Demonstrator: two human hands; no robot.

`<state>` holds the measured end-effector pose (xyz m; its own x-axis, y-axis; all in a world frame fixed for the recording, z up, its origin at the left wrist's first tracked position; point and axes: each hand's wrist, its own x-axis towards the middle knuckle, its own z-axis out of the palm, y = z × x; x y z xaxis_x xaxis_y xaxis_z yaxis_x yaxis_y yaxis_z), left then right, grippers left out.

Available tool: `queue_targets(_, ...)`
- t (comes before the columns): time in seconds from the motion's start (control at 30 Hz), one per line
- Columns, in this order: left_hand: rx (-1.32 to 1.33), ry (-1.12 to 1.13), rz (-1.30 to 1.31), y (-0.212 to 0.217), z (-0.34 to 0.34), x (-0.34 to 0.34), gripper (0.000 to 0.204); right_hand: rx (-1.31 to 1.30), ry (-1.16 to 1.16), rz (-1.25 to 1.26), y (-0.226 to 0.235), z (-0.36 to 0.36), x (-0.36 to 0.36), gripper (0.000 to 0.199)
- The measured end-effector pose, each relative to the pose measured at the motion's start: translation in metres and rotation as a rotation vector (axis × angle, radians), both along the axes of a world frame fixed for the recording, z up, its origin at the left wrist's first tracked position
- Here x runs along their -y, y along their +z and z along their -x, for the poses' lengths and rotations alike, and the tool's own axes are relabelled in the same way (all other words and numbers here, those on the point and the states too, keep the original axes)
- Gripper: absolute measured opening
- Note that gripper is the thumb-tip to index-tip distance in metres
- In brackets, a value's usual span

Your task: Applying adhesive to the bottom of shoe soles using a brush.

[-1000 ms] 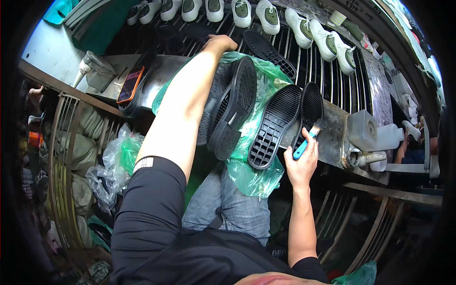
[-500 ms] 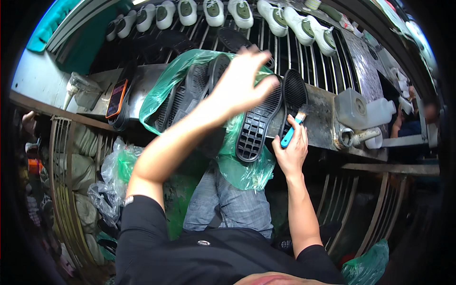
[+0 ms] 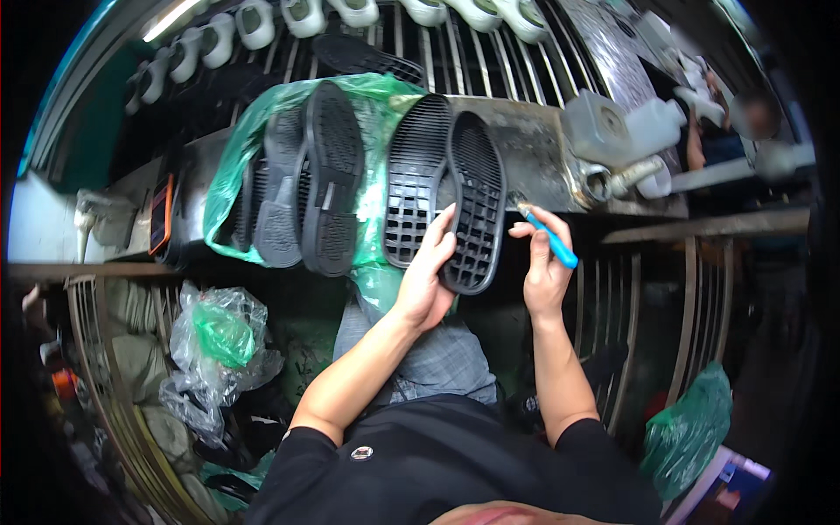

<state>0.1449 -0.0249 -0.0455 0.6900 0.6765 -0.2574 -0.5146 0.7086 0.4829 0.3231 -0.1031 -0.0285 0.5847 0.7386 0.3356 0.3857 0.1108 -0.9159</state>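
My left hand (image 3: 429,282) grips a black rubber shoe sole (image 3: 478,197) by the left side of its heel end. The sole stands tilted with its grid of square hollows facing me. Close on its left is another black shoe sole (image 3: 411,184), grid side showing too. In my right hand (image 3: 547,278), just right of the held sole, is a small brush (image 3: 551,238) with a blue handle, its bristle end pointing up and left, apart from the sole. A green plastic bag (image 3: 236,188) to the left holds several more black soles (image 3: 332,179).
White shoes (image 3: 302,16) line the far metal rack, where another black sole (image 3: 367,58) lies. Translucent plastic containers (image 3: 599,122) and a metal pot (image 3: 595,182) stand at the right of the bench. An orange-edged phone (image 3: 162,214) leans at the left. Crumpled clear bags (image 3: 219,337) lie low left.
My left hand has come down from above the bag to the right sole, which now stands nearer me. The brush has tilted over in my right hand. The whole view has shifted.
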Motion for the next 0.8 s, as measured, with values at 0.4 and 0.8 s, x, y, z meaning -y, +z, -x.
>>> queue_targets(0.4, 0.147, -0.294, 0.318, -0.041, 0.052, 0.027, 0.069, 0.279, -0.385, 0.175, 0.019, -0.123, 0.031, 0.023)
queue_targets(0.8, 0.151, -0.264, 0.417, -0.025, 0.061, 0.032, 0.066, -0.223, 0.003, 0.003, -0.013, -0.064, 0.012, 0.023)
